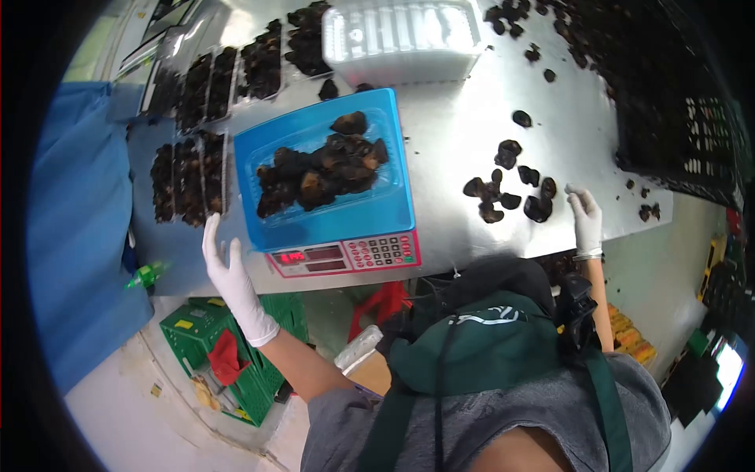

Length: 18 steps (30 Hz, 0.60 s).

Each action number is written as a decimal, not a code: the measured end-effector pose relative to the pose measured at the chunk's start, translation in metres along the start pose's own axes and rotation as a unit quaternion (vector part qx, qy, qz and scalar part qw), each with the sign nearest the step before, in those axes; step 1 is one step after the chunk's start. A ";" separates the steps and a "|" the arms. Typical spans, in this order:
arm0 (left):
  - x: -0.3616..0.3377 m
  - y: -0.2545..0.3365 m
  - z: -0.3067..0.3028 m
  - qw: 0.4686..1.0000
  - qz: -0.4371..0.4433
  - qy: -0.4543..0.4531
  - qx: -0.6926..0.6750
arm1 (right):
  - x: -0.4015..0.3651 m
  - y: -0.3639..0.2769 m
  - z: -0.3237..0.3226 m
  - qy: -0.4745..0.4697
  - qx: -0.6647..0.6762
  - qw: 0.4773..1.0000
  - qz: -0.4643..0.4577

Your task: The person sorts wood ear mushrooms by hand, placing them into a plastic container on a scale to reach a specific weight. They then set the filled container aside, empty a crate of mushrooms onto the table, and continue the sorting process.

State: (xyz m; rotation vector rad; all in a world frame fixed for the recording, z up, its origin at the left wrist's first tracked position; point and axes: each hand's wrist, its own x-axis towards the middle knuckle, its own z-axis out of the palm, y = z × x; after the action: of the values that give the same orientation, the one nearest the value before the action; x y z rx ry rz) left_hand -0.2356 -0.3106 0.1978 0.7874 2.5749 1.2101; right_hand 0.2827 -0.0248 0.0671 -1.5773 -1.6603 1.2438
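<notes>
One scale (343, 254) has the left hand (236, 285) at eight o'clock, fingers (210, 240) wide; right hand (587, 223), three o'clock, curled near dark pieces (538, 209), grip unclear.

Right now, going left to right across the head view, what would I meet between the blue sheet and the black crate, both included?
Blue sheet, left hand, scale, loose dark pieces, right hand, black crate.
</notes>
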 end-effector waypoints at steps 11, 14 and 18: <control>-0.031 0.004 0.049 0.992 -0.044 0.012 -0.118 | -0.010 -0.010 0.063 -0.041 -0.354 0.934 -0.022; -0.038 0.004 0.055 0.989 -0.055 -0.002 -0.138 | -0.014 -0.031 0.089 -0.065 -0.343 0.935 -0.066; -0.043 0.000 0.058 0.987 -0.056 -0.001 -0.153 | -0.003 -0.024 0.098 -0.043 -0.128 0.990 -0.035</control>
State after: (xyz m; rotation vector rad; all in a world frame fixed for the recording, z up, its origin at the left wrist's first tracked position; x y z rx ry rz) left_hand -0.1778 -0.2958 0.1579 0.5698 2.3137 1.5163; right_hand 0.1873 -0.0500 0.0454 -1.6155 -1.9782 1.1124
